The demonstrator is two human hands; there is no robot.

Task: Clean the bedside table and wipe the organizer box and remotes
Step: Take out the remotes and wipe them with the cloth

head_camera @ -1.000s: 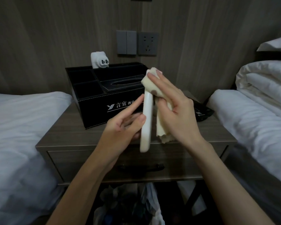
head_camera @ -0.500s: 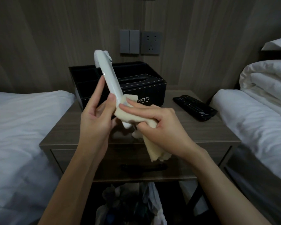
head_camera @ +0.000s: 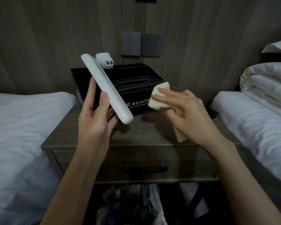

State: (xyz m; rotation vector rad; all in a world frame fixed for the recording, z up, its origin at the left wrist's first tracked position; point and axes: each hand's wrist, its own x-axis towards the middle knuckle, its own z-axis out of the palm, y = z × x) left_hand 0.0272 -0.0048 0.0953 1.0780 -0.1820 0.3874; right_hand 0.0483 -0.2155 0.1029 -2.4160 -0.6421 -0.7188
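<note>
The left hand (head_camera: pixel 94 120) grasps a slim white remote (head_camera: pixel 106 90), thumb pressed against its near edge and fingers wrapped behind it. The remote is held in the air above the left half of the bedside table (head_camera: pixel 136 137). It slants, with its upper end over the back left corner and its rounded lower end pointing down towards the middle of the tabletop. Only its plain, smooth side shows.

The right hand (head_camera: pixel 190 117) hovers over the right half of the tabletop, gripping a bunched beige cloth (head_camera: pixel 158 98). The forefinger lies across the wad, the other fingers curl under it, and a tail of cloth hangs out below the palm. Cloth and remote are apart, with a clear gap between them.

The black organizer box (head_camera: pixel 137 108) stands along the back edge of the table, with an oval tissue slot in its lid and white "HOTEL" lettering on its front face. A white plug adapter (head_camera: pixel 104 62) pokes up at the box's back left part. A black remote (head_camera: pixel 212 112) lies at the right edge of the tabletop, mostly hidden behind the right hand.

Below the top is a drawer with a dark handle (head_camera: pixel 144 169), and under the table sit crumpled plastic bags (head_camera: pixel 152 205). On the wood-panelled wall behind are a grey switch plate (head_camera: pixel 131 43) and a socket (head_camera: pixel 152 44). A white-sheeted bed (head_camera: pixel 23 127) flanks the table's left side. Another bed (head_camera: pixel 258 124) is on the right, carrying a folded duvet (head_camera: pixel 266 82).
</note>
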